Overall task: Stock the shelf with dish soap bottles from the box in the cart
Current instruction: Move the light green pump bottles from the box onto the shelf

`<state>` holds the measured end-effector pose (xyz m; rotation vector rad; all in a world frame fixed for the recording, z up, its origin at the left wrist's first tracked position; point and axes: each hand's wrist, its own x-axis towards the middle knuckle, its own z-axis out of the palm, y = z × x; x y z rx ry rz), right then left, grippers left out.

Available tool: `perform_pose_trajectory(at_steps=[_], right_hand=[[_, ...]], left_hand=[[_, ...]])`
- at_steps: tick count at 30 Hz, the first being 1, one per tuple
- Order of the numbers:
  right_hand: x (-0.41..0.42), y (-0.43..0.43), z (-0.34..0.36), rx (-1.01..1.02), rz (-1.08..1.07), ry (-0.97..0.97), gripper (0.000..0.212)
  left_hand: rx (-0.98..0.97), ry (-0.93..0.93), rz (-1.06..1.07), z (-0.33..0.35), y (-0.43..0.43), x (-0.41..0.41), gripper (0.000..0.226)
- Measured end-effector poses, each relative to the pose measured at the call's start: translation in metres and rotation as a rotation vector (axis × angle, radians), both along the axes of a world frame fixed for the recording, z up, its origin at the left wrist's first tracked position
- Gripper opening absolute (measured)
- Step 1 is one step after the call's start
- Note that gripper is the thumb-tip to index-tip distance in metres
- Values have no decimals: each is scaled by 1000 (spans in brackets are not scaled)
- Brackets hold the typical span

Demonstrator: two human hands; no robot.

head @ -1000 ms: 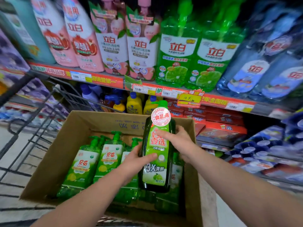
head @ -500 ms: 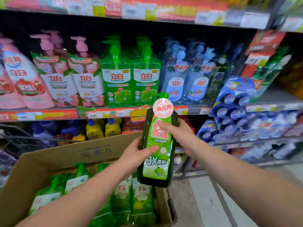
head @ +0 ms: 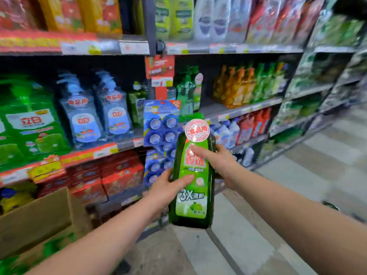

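A dark green dish soap bottle (head: 193, 187) with a light green label and a round red-and-white sticker stands upright in mid-air in front of the shelving. My left hand (head: 167, 188) grips its lower left side, thumb across the label. My right hand (head: 219, 162) holds the upper right side, fingers over the label. The cardboard box (head: 37, 219) sits at the lower left, with green bottles (head: 29, 257) blurred inside it. A shelf (head: 240, 110) with a bare stretch lies behind the bottle, next to green pump bottles (head: 185, 92).
Blue and green pump bottles (head: 83, 110) fill the left shelf. Blue hanging packs (head: 161, 132) hang on the upright post. Red boxes (head: 103, 175) sit on the lower shelf. Orange and green bottles (head: 250, 84) stand to the right. The tiled aisle floor (head: 297, 175) stretches right.
The view has swung right along the shelving. The box has slid to the lower left edge. Both hands still hold the bottle upright, now facing a different shelf bay.
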<state>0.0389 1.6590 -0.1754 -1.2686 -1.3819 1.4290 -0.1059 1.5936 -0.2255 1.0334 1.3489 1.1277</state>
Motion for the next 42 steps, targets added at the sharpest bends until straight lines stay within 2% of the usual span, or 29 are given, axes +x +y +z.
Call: perform_pose_trajectory(at_steps=[2, 4, 5, 7, 11, 16, 19, 22, 25, 29, 33, 35, 36, 38, 41, 42], right_hand=[[48, 7, 6, 27, -47, -9, 28], [91, 11, 13, 44, -79, 0, 28], [111, 13, 16, 45, -97, 5, 27], [144, 18, 20, 49, -135, 4, 34], [194, 31, 24, 61, -237, -10, 64], [241, 53, 26, 50, -305, 43, 61], [263, 76, 24, 51, -357, 37, 72], [282, 104, 24, 39, -391, 37, 65], [298, 141, 21, 39, -401, 25, 66], [312, 203, 24, 35, -412, 0, 64], [317, 265, 27, 46, -386, 0, 30], [316, 293, 25, 49, -360, 14, 27], [314, 305, 24, 39, -354, 15, 35], [310, 333, 19, 14, -346, 1, 68], [300, 371, 16, 2, -306, -30, 119], [298, 384, 15, -1, -285, -36, 125]], left_hand=[[32, -27, -46, 5, 14, 46, 35], [32, -45, -86, 9, 27, 87, 53], [27, -42, -107, 11, 34, 106, 54], [40, -39, -151, 15, 44, 138, 41], [49, -33, -223, 25, 60, 187, 40], [68, -23, -302, 32, 93, 229, 43], [82, -22, -351, 30, 120, 251, 50], [75, -41, -372, 28, 155, 271, 43], [54, -83, -406, 24, 196, 286, 48], [48, -120, -416, 24, 262, 300, 29], [68, -33, -398, 26, 328, 302, 44], [73, -9, -387, 26, 358, 299, 34], [72, 2, -386, 24, 371, 298, 28], [58, 31, -356, 20, 392, 295, 24], [41, -11, -292, 17, 418, 290, 33], [33, -20, -274, 16, 428, 288, 34]])
